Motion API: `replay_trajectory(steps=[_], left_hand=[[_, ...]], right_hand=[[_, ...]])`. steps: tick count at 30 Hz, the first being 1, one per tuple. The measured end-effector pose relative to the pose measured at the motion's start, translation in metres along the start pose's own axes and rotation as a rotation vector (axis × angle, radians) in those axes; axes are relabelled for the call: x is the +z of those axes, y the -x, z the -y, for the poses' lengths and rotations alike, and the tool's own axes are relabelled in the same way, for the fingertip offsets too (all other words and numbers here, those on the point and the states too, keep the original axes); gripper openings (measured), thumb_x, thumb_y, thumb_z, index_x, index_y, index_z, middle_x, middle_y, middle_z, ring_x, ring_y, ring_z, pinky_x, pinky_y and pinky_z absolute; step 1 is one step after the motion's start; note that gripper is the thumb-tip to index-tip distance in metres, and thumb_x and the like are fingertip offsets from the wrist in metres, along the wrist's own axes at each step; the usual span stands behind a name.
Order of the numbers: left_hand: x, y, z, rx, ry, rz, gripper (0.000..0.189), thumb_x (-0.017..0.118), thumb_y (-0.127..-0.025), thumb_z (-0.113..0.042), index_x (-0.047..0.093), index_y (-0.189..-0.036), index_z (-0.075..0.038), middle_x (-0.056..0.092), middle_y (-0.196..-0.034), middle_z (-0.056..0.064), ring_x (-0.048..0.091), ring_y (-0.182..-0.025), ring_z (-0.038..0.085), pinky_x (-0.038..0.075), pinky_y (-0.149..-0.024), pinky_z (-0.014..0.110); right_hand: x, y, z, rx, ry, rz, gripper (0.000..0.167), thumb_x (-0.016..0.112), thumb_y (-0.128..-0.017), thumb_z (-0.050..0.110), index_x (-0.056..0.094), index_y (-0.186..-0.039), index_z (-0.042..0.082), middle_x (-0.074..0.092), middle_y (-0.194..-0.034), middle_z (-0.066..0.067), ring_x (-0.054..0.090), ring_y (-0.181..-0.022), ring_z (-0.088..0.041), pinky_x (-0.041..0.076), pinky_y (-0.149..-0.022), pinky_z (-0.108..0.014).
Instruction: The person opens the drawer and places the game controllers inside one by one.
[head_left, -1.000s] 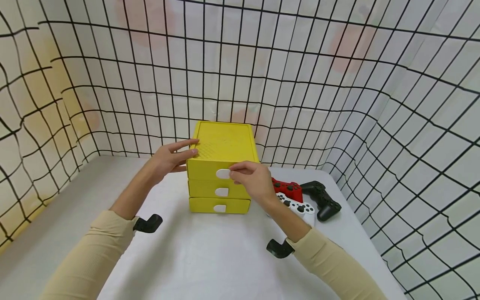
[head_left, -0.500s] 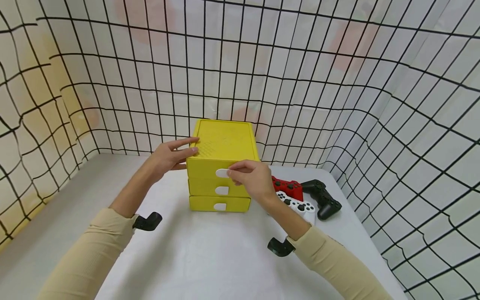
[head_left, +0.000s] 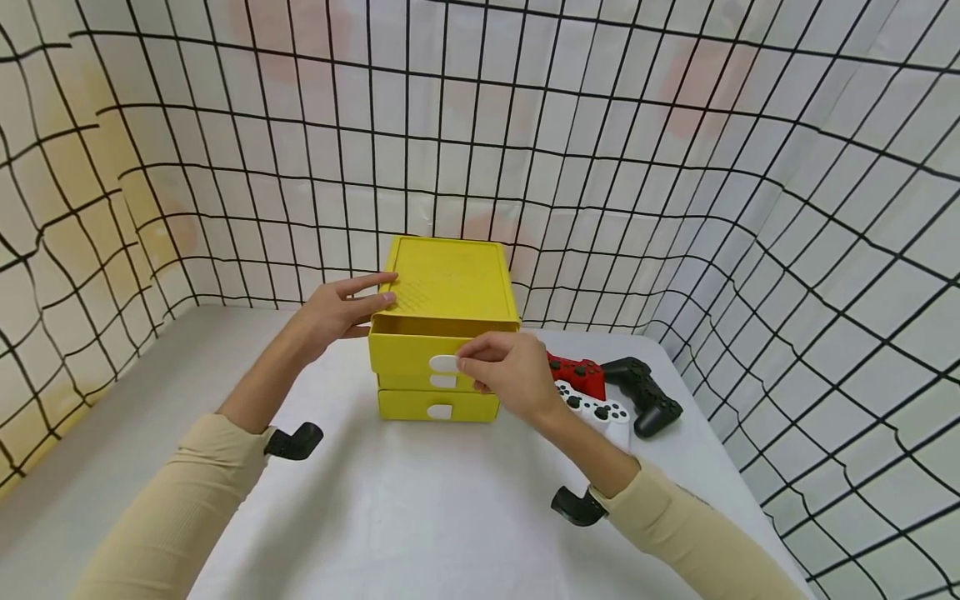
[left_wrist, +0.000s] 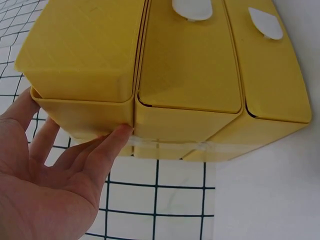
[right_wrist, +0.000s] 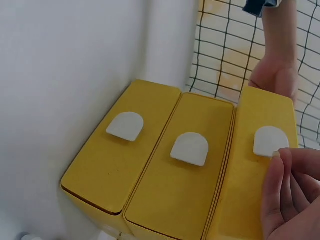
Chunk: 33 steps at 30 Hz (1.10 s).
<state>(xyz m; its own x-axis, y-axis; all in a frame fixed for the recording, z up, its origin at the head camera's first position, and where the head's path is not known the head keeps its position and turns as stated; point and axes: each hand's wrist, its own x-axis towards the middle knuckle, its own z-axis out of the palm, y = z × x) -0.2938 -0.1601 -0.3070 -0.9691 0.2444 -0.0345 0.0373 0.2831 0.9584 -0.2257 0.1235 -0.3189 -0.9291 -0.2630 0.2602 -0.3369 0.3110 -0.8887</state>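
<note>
A yellow three-drawer storage box stands on the white table, each drawer front bearing a white tab. The top drawer is pulled partly out, with a dark gap behind its front edge. My right hand pinches the white tab of that drawer between thumb and fingers. On the box's left side rests my left hand, fingers extended; the left wrist view shows its fingertips against the side wall. Both lower drawers are closed. What lies inside the top drawer is hidden.
Right of the box lie a red game controller, a white one partly behind my right forearm, and a black one. Black grid netting surrounds the table at the back and sides.
The top drawer has slid out toward me, drawn by my right hand on its tab. My left hand has stayed on the box's side.
</note>
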Motion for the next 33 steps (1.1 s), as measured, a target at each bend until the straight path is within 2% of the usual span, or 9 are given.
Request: replay_trajectory(steps=[3,11,19,28,33], left_hand=[[0.0,0.0,0.0,0.0,0.006,0.002,0.064,0.071,-0.093,-0.048,0.05,-0.151,-0.032,0.048,-0.156,0.005,0.051,-0.14,0.027,0.047,-0.112,0.046],[0.0,0.0,0.0,-0.002,-0.001,-0.001,0.065,0.071,-0.092,-0.05,0.05,-0.151,-0.032,0.053,-0.152,0.007,0.053,-0.138,0.027,0.048,-0.111,0.046],[0.0,-0.002,0.0,-0.012,-0.004,-0.001,0.065,0.071,-0.092,-0.051,0.05,-0.151,-0.032,0.052,-0.153,0.008,0.052,-0.139,0.029,0.047,-0.111,0.048],[0.0,-0.002,0.0,-0.019,-0.006,-0.007,0.065,0.07,-0.093,-0.05,0.05,-0.151,-0.031,0.049,-0.155,0.008,0.051,-0.14,0.03,0.047,-0.112,0.049],[0.001,-0.002,0.0,-0.018,-0.006,-0.009,0.064,0.071,-0.093,-0.05,0.05,-0.151,-0.032,0.051,-0.153,0.008,0.052,-0.139,0.028,0.048,-0.111,0.048]], right_hand=[[0.0,0.006,0.002,-0.006,0.017,0.005,0.005,0.078,-0.089,0.011,0.079,-0.092,0.007,0.075,-0.089,-0.02,0.065,-0.063,-0.03,0.061,-0.061,-0.027],[0.001,0.025,0.009,-0.015,0.044,0.029,0.003,0.078,-0.09,0.012,0.079,-0.092,0.011,0.076,-0.084,-0.008,0.065,-0.065,-0.039,0.06,-0.058,-0.03],[0.003,0.044,0.016,-0.069,0.116,0.039,0.005,0.077,-0.09,0.013,0.08,-0.093,0.015,0.077,-0.085,-0.003,0.064,-0.057,-0.018,0.058,-0.054,-0.028],[0.002,0.052,0.021,-0.1,0.154,0.049,0.006,0.076,-0.09,0.012,0.08,-0.092,0.016,0.077,-0.084,0.0,0.063,-0.054,-0.016,0.056,-0.051,-0.029],[0.0,0.053,0.026,-0.12,0.237,0.067,0.006,0.076,-0.09,0.012,0.08,-0.094,0.015,0.077,-0.085,0.002,0.068,-0.06,-0.013,0.059,-0.055,-0.028]])
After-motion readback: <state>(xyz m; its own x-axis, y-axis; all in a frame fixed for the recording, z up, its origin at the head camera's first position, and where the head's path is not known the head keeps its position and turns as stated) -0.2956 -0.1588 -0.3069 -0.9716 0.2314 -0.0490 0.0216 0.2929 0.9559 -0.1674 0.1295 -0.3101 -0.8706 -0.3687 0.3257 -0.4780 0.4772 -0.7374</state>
